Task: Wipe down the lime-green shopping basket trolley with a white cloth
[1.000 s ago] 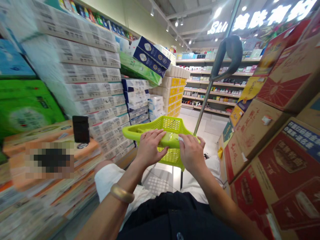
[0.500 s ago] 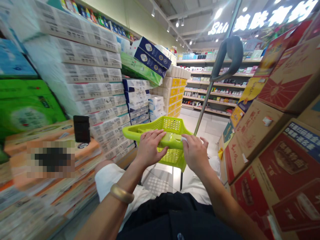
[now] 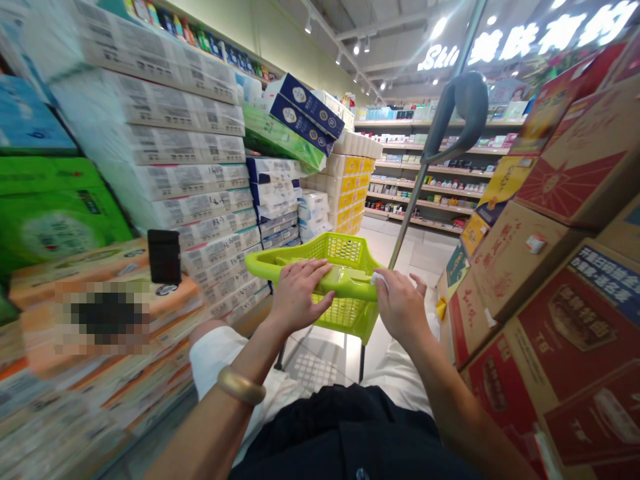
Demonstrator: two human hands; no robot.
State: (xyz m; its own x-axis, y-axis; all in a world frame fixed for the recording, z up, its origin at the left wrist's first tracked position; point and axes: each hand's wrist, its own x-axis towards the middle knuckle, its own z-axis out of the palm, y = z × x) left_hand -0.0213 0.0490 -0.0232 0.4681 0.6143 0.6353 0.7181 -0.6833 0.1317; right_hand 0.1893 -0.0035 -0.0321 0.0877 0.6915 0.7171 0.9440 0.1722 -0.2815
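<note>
A lime-green plastic shopping basket [image 3: 350, 317] stands between my knees. My left hand [image 3: 299, 293] rests over its near rim, with fingers on top and the thumb along the near side. In my right hand [image 3: 403, 303] is a small white wipe [image 3: 381, 277], pinched against the right end of that rim; most of it is hidden by the fingers. Beyond the right hand a metal pole [image 3: 411, 207] slants upward, carrying a grey loop grip [image 3: 457, 120]. Whether the pole joins the basket cannot be seen.
White-wrapped packs [image 3: 195, 147] are stacked high on the left. A black box-shaped object [image 3: 165, 257] stands on orange packs [image 3: 115, 273] there. Cardboard cartons [image 3: 520, 260] tower close on the right. Stocked shelves [image 3: 425, 167] line the far end of the tiled aisle.
My right hand has slid a little to the right along the rim with the wipe. My left hand has stayed on the rim in nearly the same spot.
</note>
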